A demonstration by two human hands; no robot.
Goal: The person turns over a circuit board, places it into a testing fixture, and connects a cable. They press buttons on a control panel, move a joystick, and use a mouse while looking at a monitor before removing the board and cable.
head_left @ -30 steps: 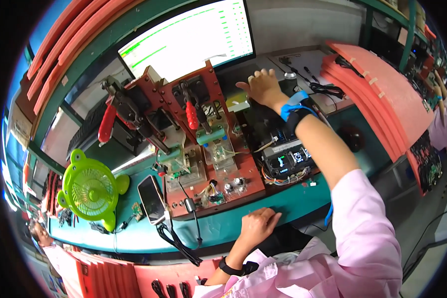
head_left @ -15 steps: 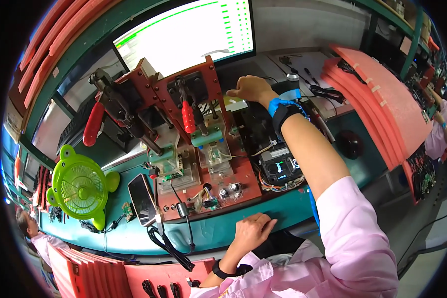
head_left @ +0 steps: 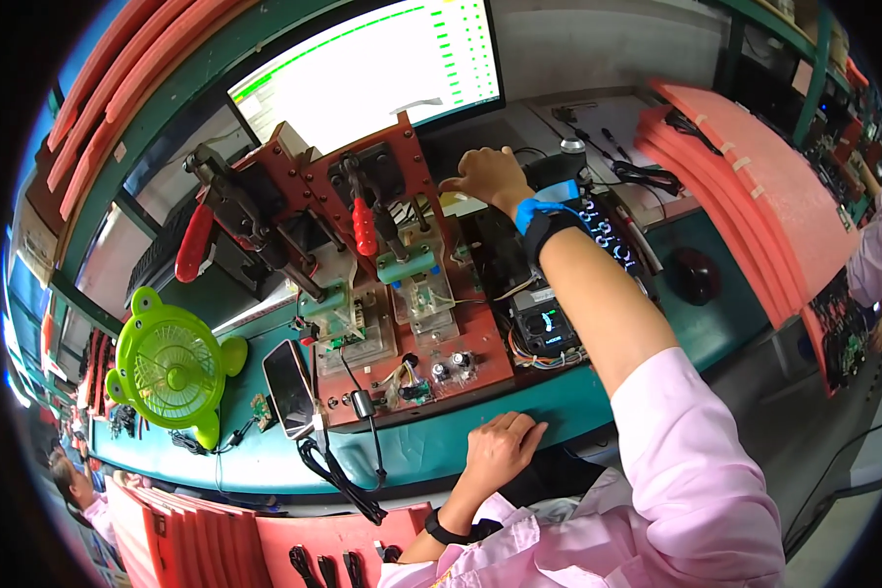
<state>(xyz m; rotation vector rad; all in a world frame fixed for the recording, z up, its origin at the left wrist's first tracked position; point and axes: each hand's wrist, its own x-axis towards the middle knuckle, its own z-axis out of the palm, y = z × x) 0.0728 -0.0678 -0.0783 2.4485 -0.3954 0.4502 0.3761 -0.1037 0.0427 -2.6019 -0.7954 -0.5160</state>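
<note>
Head view: one red fixture (head_left: 485, 338) on the green bench (head_left: 578, 407), with two red-handled clamps (head_left: 364, 227); right hand (head_left: 485, 177) near its far right side, left hand (head_left: 501, 449) at the near bench edge, both with bent fingers and hidden palms, cannot tell whether grasping; one phone (head_left: 289, 390); one fan (head_left: 174, 372); one monitor (head_left: 363, 69) with green-marked rows, too small to read.

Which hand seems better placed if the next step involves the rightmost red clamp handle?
Probably the right hand: it is stretched toward the monitor and nearer that red clamp handle. The left hand lies back near the front edge of the green table.
</note>
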